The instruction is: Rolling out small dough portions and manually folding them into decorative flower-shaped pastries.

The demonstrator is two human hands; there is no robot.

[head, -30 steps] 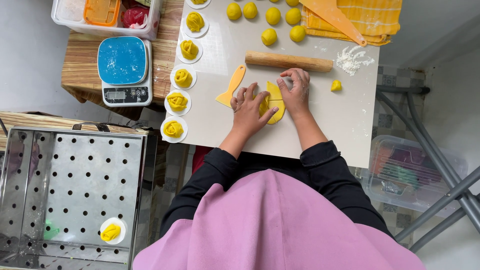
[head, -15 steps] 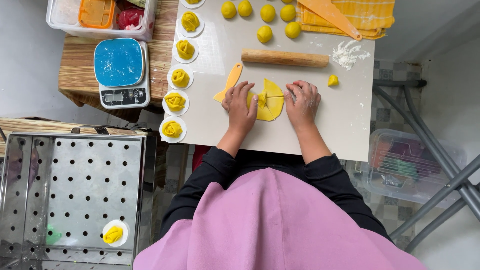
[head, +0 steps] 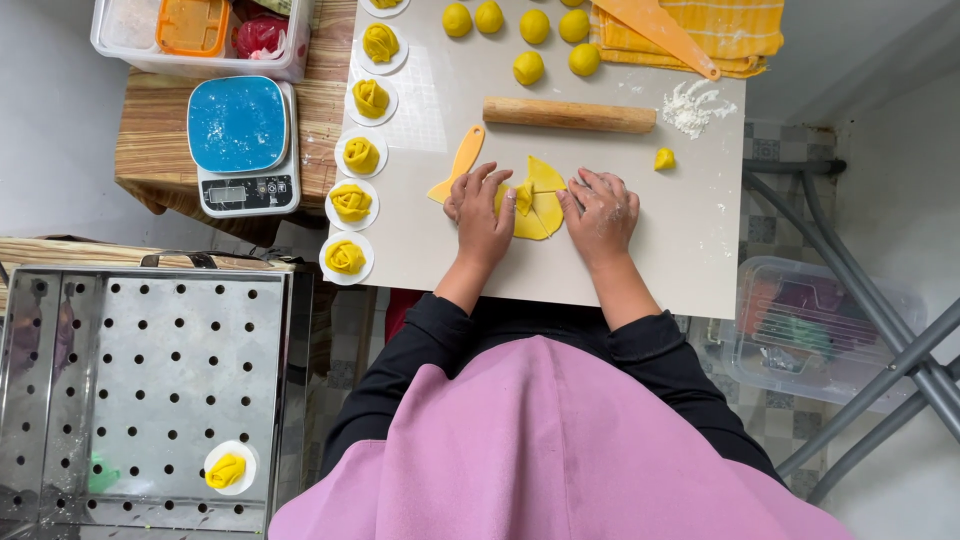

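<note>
On the white board [head: 640, 270], both flat, open hands, left hand [head: 481, 207] and right hand [head: 600, 210], have now folded the yellow dough circle [head: 538, 200] into overlapping flaps, shaping underway.

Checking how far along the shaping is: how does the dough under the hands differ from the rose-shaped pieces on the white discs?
The dough under the hands lies flat, cut into thin overlapping pieces; the rose-shaped pieces are rolled up and stand tall. The flat dough sits straight on the board, between the left hand and right hand; each rose has its own white disc. Both are the same yellow.
</note>
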